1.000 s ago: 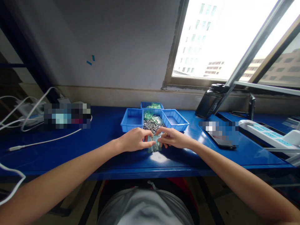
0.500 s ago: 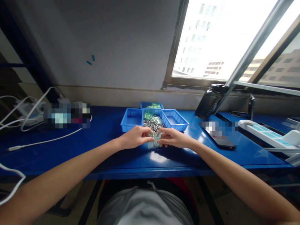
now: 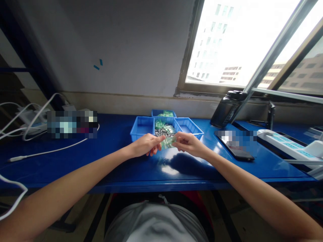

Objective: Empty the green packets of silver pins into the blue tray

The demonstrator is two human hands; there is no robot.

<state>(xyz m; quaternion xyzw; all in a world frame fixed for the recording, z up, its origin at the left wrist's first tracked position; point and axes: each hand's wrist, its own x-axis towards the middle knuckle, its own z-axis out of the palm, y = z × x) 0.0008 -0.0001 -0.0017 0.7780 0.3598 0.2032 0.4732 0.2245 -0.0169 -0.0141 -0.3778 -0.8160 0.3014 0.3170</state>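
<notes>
A small clear greenish plastic bag (image 3: 167, 143) is stretched between my two hands, just in front of the blue bins. My left hand (image 3: 149, 144) pinches its left side with thumb and fingers closed. My right hand (image 3: 188, 144) grips the bag's right edge between thumb and fingertips. Behind the bag, a blue bin holds a heap of metal screws (image 3: 161, 132), with green plastic bags (image 3: 159, 124) lying at its back. Whatever may be inside the held bag is too small to make out.
Blue bins stand at left (image 3: 142, 127) and right (image 3: 188, 126) of the screws; another bin (image 3: 154, 112) behind holds green bags. To the right are a dark bottle (image 3: 225, 109), a phone (image 3: 236, 148) and a white power strip (image 3: 290, 144). A white cable (image 3: 55, 153) crosses the left side.
Both hands have lifted slightly and moved a little apart. The plastic bag has risen with them and is spread wider between them.
</notes>
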